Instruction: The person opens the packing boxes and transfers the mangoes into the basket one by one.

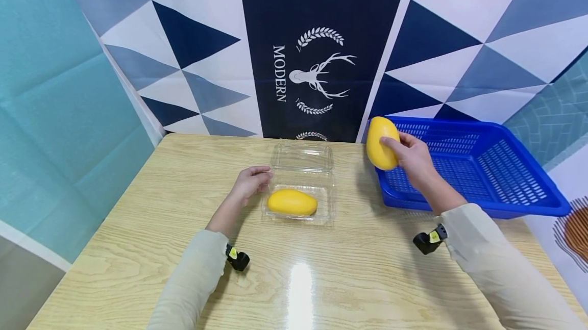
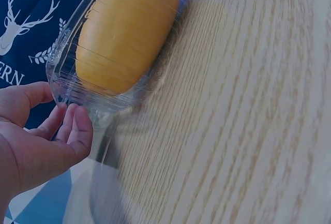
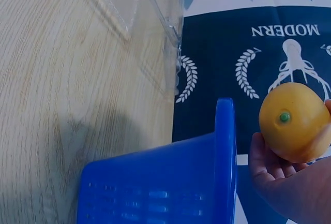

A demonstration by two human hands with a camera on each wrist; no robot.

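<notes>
1. The wood-grain table [image 1: 138, 248] spreads across the lower half of the head view, below your hands.
2. The blue plastic basket [image 1: 510, 172] is at the right of the frame, beside your right hand [image 1: 415, 159] and well apart from your left hand [image 1: 250, 183].
3. The clear plastic clamshell [image 1: 325, 195] lies opened near the centre, lid toward the top of the frame. Your left hand is the nearer one, its thumb and fingertips pinching the left edge (your left wrist view shows this best).
4. Your right hand, right of centre, grips the held mango [image 1: 380, 149] between thumb and fingers, in front of the basket's upper-left corner. The relation to watch: the clamshell lies to the lower left of that grip, and the mango's long axis runs roughly up and down the frame.
5. The packed mango [image 1: 292, 202] lies in the clamshell's tray, long axis left to right, so your two mangoes point crosswise.
6. The held mango's green stem spot [image 3: 284, 117] faces your right wrist camera.
</notes>
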